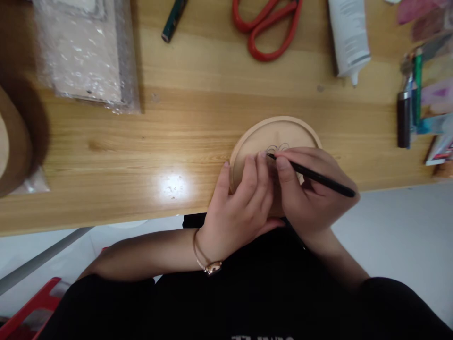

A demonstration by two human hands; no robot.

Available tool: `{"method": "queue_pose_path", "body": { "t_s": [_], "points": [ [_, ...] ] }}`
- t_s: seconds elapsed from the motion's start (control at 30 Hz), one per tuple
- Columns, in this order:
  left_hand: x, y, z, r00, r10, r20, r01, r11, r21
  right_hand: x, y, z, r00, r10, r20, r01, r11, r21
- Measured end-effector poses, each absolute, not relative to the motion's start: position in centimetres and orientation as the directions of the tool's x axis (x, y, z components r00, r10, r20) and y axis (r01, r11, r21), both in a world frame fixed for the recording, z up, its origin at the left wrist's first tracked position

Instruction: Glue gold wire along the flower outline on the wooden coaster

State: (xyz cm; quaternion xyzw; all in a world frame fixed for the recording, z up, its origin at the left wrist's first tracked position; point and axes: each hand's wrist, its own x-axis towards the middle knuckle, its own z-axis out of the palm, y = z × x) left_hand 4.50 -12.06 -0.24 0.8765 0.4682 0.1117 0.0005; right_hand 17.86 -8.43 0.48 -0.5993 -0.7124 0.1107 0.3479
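Note:
A round wooden plate [244, 146] with a raised rim lies at the table's front edge. Thin dark looping lines [278, 148] show on its inner face. My right hand [314, 189] pinches a black pencil-like stick [318, 177], its tip down on the plate just below those lines. Across the plate's left side and rim rests my left hand [244, 203], palm down with the fingers stretched out; its fingertips come close to the tip of the black stick. Both hands cover the lower part of the plate.
Red-handled scissors [267, 28], a dark green stick [174, 21] and a white tube [350, 38] lie farther back on the wooden table [123, 151]. Bubble-wrapped boards [88, 52] are at the left. Several pens and tools, among them a dark-handled one [403, 118], lie at the right.

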Motion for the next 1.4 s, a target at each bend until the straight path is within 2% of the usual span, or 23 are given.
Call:
{"method": "queue_pose_path", "body": {
  "t_s": [0.53,0.7,1.03,1.4],
  "points": [
    [4.45,-11.91,-0.23,0.528,0.821,0.216,0.822,-0.558,0.113,17.15,-8.79,0.38,-0.015,0.913,0.408,0.804,0.253,-0.537],
    [4.45,-11.96,-0.20,0.529,0.823,0.207,0.821,-0.558,0.122,17.43,-8.84,0.46,-0.013,0.906,0.422,0.784,0.272,-0.558],
    [4.50,-11.93,-0.22,0.543,0.813,0.209,0.820,-0.567,0.077,17.92,-8.66,1.01,0.080,0.936,0.344,0.754,0.169,-0.635],
    [4.52,-12.05,-0.29,0.542,0.819,0.189,0.823,-0.562,0.074,17.47,-8.43,0.58,0.151,0.949,0.277,0.762,0.066,-0.645]
  ]
}}
